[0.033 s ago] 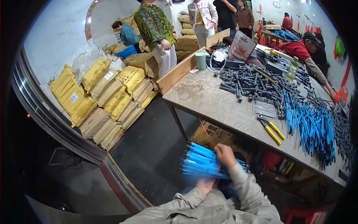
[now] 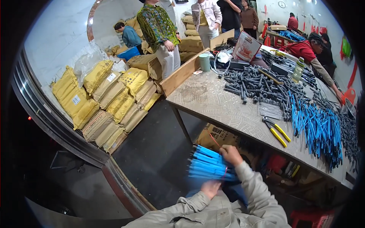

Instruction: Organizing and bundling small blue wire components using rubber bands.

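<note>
At the frame's lower centre, the blue bundle [image 2: 206,163] looks light, stiff and apt to slip, so best held around the red tie [image 2: 215,140], whose strand the right hand [image 2: 231,155] clenches, while the left hand [image 2: 210,188] meets its lower edge, grip too blurred to tell.

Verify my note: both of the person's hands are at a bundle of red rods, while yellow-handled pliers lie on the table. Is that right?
Not quite: the bundle of rods is blue, not red, as the head view shows. The left hand and right hand are indeed at it, and the yellow-handled pliers lie on the table.
</note>
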`<state>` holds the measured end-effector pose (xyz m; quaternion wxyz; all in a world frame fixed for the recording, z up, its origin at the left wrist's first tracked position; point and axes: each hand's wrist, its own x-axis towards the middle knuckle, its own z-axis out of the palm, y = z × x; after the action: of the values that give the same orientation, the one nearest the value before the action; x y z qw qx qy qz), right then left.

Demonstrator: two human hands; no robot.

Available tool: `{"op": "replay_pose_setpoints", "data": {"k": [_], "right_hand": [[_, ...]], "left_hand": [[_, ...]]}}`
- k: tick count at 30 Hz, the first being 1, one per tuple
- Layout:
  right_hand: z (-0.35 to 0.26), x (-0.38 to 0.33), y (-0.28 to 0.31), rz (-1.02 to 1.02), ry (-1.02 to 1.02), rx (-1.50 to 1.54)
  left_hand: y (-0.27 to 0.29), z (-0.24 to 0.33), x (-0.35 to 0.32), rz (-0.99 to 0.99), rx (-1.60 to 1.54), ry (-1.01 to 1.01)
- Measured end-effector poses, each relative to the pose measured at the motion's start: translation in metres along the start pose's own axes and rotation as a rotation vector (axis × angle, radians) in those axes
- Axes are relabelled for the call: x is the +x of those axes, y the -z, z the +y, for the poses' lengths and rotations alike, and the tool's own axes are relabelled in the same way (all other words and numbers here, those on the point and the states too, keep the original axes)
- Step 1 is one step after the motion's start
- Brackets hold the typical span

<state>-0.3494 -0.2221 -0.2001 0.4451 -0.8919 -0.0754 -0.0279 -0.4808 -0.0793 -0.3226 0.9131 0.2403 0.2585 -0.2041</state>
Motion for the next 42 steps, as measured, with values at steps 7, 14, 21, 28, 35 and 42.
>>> {"op": "replay_pose_setpoints", "data": {"k": [7,14,21,28,35,42], "right_hand": [[0.036,0.041,-0.009,-0.847,-0.095,0.01],[0.155,-0.006,-0.127,-0.51,0.533,-0.33],[0.093,0.014,-0.077,-0.762,0.076,-0.032],[0.051,0.001,-0.036,-0.093,-0.205,0.204],[0.013,-0.039,0.009,-0.07,-0.373,0.663],[0.002,-0.06,0.004,0.234,-0.261,0.72]], "left_hand": [[-0.081,0.028,-0.097,0.056,0.498,0.149],[-0.142,0.04,-0.111,-0.712,1.756,-1.122],[-0.133,0.046,-0.048,-0.399,1.905,-1.312],[-0.124,0.046,-0.032,-0.241,2.005,-1.214],[-0.123,0.051,-0.021,-0.176,2.093,-1.085],[-0.123,0.057,-0.012,-0.188,2.055,-1.009]]}}
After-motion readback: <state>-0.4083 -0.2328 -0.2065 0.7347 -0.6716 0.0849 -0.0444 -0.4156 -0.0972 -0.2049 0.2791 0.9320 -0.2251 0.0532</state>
